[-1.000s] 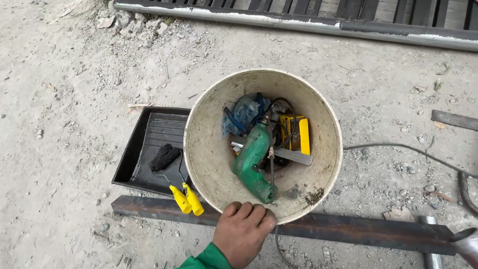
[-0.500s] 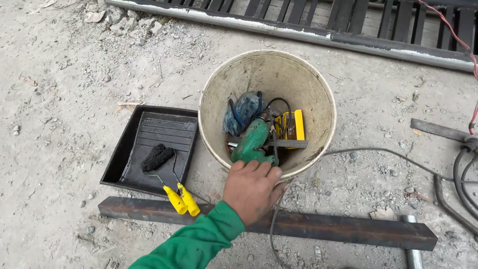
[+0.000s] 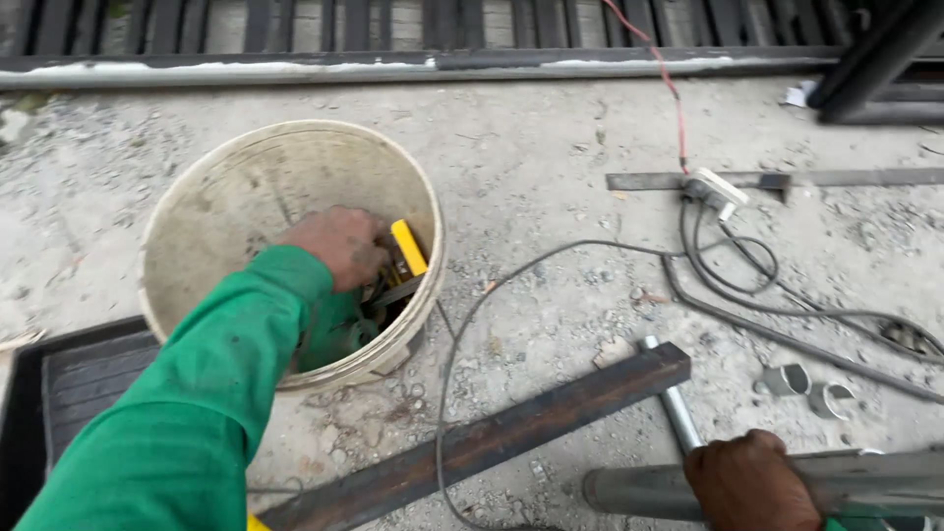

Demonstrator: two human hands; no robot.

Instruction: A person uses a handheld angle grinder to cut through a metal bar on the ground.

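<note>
Green-sleeved left hand (image 3: 341, 244) reaches into the dirty cream plastic bucket (image 3: 211, 211) on the concrete floor (image 3: 551, 167), fingers curled on the tools beside a yellow-handled tool (image 3: 408, 247). Right hand (image 3: 752, 482) clamps a grey metal pipe (image 3: 639, 489).

Bucket (image 3: 197, 226): matt cream plastic, grimy. Yellow tool (image 3: 408, 247) inside: glossy plastic. Bar (image 3: 511, 428) at 5 o'clock: dark rusty steel. Pipe (image 3: 639, 489): dull grey metal. Ground (image 3: 551, 147): rough concrete. Sleeve (image 3: 187, 413): green cloth.

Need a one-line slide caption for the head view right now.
Left hand reaches into a dirty white bucket of tools beside a yellow tool; right hand grips a grey metal pipe on concrete.
</note>
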